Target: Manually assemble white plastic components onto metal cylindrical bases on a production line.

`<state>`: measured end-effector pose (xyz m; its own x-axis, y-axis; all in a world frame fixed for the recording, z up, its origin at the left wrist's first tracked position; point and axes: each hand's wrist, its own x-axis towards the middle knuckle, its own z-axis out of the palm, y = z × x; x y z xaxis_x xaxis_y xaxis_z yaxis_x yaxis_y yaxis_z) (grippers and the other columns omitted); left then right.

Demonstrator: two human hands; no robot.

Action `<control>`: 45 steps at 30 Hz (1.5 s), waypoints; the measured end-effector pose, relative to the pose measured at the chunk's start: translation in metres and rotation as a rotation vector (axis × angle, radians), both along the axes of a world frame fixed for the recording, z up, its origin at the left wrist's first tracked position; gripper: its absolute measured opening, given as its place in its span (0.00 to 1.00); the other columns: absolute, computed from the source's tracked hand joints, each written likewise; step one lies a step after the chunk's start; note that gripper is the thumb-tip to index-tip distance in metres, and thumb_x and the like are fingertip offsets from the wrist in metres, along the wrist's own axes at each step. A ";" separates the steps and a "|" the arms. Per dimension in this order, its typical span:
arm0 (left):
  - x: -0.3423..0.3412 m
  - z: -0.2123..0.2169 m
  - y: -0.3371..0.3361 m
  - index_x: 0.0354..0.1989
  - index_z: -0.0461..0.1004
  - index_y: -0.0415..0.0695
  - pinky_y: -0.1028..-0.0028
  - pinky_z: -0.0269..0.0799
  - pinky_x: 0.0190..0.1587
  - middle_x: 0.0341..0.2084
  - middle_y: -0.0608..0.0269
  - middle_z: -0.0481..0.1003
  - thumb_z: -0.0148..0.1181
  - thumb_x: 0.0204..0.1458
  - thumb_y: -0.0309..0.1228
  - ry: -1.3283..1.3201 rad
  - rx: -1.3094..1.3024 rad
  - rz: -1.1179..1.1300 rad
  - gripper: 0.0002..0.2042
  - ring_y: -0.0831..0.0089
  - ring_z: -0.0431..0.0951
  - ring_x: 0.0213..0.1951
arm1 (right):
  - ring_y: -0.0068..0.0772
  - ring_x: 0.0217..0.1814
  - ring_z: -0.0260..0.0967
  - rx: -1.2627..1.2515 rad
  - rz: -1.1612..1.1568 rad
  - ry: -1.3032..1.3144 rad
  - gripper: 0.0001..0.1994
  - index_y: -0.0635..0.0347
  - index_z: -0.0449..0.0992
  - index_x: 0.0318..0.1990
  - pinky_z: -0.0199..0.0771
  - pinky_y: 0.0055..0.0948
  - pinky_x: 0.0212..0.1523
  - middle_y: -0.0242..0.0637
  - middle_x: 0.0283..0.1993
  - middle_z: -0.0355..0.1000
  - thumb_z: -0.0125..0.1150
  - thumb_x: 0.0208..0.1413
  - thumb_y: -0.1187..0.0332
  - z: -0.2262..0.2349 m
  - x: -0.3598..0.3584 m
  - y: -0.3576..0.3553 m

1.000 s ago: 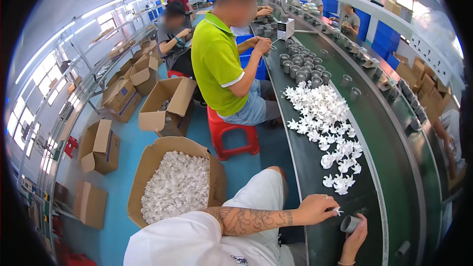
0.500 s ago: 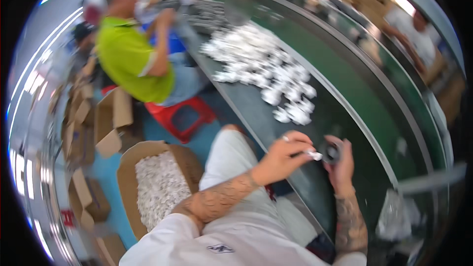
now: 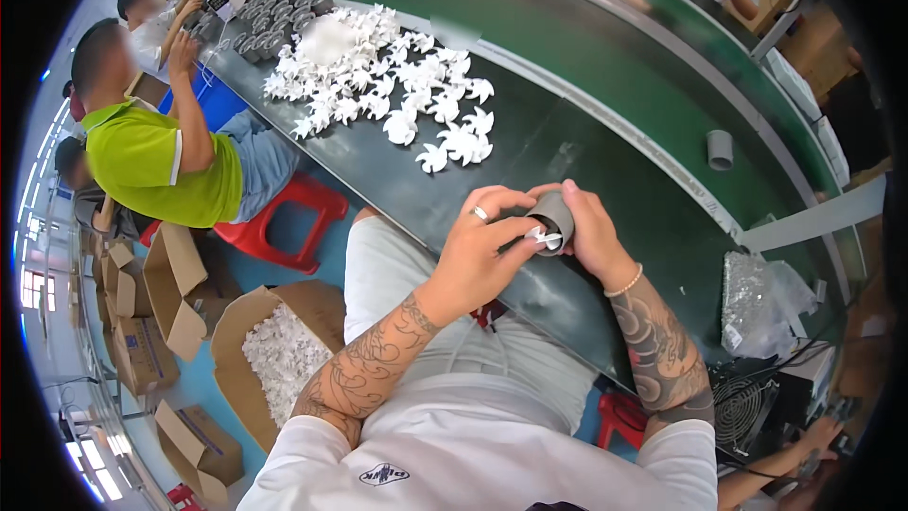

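My right hand [image 3: 594, 237] is wrapped around a short grey plastic tube [image 3: 556, 210], tilted with its mouth facing me. My left hand [image 3: 487, 241] pinches a small white bladed fan wheel [image 3: 543, 238] between thumb and fingers, right at the mouth of that tube. Part of the wheel lies inside the rim, and my fingers hide how far it goes in. Beyond my hands, a pile of loose white fan wheels [image 3: 401, 127] lies spread on the dark worktable [image 3: 558, 156].
Grey round housings [image 3: 284, 14] cluster beyond the pile. Another grey tube [image 3: 720, 149] stands on the green belt [image 3: 653, 95]. A clear bag of small metal parts [image 3: 747, 308] lies at right. A carton [image 3: 232, 326] of white pieces sits left; a person in green [image 3: 165, 161] sits nearby.
My view has swung, shifting the pile leftward. My hands have come together, and the white wheel has moved from beside the tube into its mouth.
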<state>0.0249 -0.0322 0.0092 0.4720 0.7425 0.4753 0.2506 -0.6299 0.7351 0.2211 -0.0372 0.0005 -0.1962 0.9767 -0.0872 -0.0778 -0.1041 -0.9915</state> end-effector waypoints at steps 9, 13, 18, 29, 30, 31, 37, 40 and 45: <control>0.011 -0.005 -0.006 0.33 0.82 0.42 0.74 0.74 0.33 0.42 0.64 0.78 0.71 0.42 0.20 -0.091 0.043 0.128 0.09 0.69 0.77 0.39 | 0.14 0.19 0.59 0.071 -0.023 0.158 0.22 0.67 0.77 0.47 0.57 0.16 0.19 0.29 0.25 0.70 0.41 0.68 0.56 -0.013 0.000 0.001; 0.010 -0.010 -0.006 0.33 0.82 0.42 0.75 0.74 0.34 0.42 0.63 0.77 0.70 0.42 0.19 -0.085 -0.033 0.109 0.09 0.72 0.78 0.35 | 0.13 0.19 0.58 0.030 0.009 0.106 0.22 0.66 0.77 0.47 0.56 0.16 0.19 0.29 0.25 0.70 0.42 0.68 0.56 -0.004 0.003 -0.002; 0.011 -0.017 -0.004 0.33 0.82 0.41 0.75 0.75 0.35 0.42 0.62 0.77 0.71 0.41 0.19 -0.075 0.019 0.093 0.09 0.72 0.78 0.34 | 0.12 0.19 0.58 -0.041 0.026 0.103 0.21 0.64 0.77 0.48 0.57 0.15 0.18 0.27 0.26 0.70 0.44 0.68 0.55 0.000 0.005 0.000; 0.006 -0.030 0.000 0.30 0.81 0.39 0.75 0.77 0.33 0.41 0.57 0.78 0.73 0.38 0.19 -0.186 0.126 0.071 0.09 0.70 0.80 0.34 | 0.13 0.24 0.63 -0.035 0.080 -0.012 0.24 0.67 0.75 0.51 0.59 0.15 0.19 0.30 0.33 0.72 0.44 0.65 0.52 0.006 0.004 -0.001; 0.007 -0.030 0.001 0.29 0.81 0.39 0.75 0.77 0.34 0.41 0.57 0.78 0.73 0.38 0.19 -0.199 0.116 0.065 0.09 0.70 0.80 0.34 | 0.13 0.24 0.63 -0.042 0.077 -0.009 0.24 0.67 0.75 0.51 0.59 0.15 0.19 0.30 0.33 0.72 0.44 0.65 0.52 0.004 0.004 -0.001; 0.007 -0.032 0.001 0.27 0.78 0.39 0.74 0.78 0.34 0.41 0.56 0.78 0.74 0.39 0.19 -0.203 0.117 0.053 0.09 0.70 0.80 0.34 | 0.13 0.25 0.64 -0.023 0.077 -0.007 0.24 0.67 0.75 0.51 0.59 0.15 0.20 0.30 0.33 0.73 0.44 0.65 0.52 0.003 0.004 -0.001; 0.007 -0.031 0.003 0.23 0.69 0.39 0.74 0.77 0.38 0.41 0.54 0.76 0.75 0.40 0.18 -0.251 -0.055 0.009 0.14 0.71 0.79 0.36 | 0.15 0.29 0.67 -0.058 0.074 0.025 0.25 0.67 0.75 0.51 0.63 0.15 0.23 0.30 0.35 0.73 0.44 0.66 0.53 0.001 0.005 0.000; 0.007 -0.039 0.006 0.24 0.69 0.38 0.73 0.77 0.44 0.44 0.53 0.73 0.73 0.42 0.16 -0.322 -0.202 -0.054 0.14 0.71 0.78 0.41 | 0.16 0.30 0.68 -0.075 0.075 -0.014 0.25 0.67 0.75 0.51 0.64 0.16 0.24 0.31 0.35 0.74 0.43 0.66 0.53 0.007 0.004 0.001; 0.003 -0.042 0.010 0.25 0.68 0.37 0.72 0.76 0.47 0.46 0.53 0.70 0.72 0.43 0.15 -0.376 -0.391 -0.105 0.14 0.72 0.76 0.44 | 0.17 0.29 0.67 0.021 -0.020 -0.136 0.24 0.68 0.75 0.51 0.65 0.17 0.24 0.33 0.36 0.74 0.41 0.67 0.55 -0.005 -0.004 -0.001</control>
